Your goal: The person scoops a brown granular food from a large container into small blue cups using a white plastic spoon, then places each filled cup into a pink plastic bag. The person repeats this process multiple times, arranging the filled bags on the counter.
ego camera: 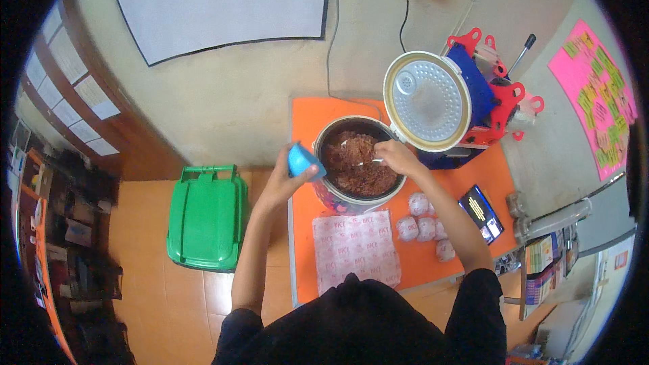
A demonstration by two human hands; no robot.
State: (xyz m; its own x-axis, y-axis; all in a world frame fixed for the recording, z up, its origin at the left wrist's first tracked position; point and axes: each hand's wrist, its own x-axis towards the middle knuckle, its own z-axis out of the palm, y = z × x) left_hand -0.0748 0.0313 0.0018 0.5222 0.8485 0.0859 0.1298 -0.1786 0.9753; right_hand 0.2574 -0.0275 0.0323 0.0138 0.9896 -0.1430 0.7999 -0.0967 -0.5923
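Observation:
My left hand (282,178) grips a light-blue plastic cup (305,162), held tilted at the left rim of an open rice cooker (332,202). My right hand (398,156) reaches over the cooker's right rim and holds a pale serving spoon (377,160). Heaped on the spoon is some reddish-brown cooked rice (367,182), above more of the same inside the pot. The cooker's lid (428,101) stands raised at the back right. In front of the cooker, a sheet of printed wrapping paper (355,251) lies flat on the orange table (304,284). The cup's inside is hidden.
Several round paper-wrapped bundles (426,228) sit right of the sheet, under my right forearm. A phone or tablet (481,214) lies farther right. Blue-and-red racks (481,91) stand behind the lid. A green lidded bin (207,218) is left of the table. A power cord (328,61) runs down the wall.

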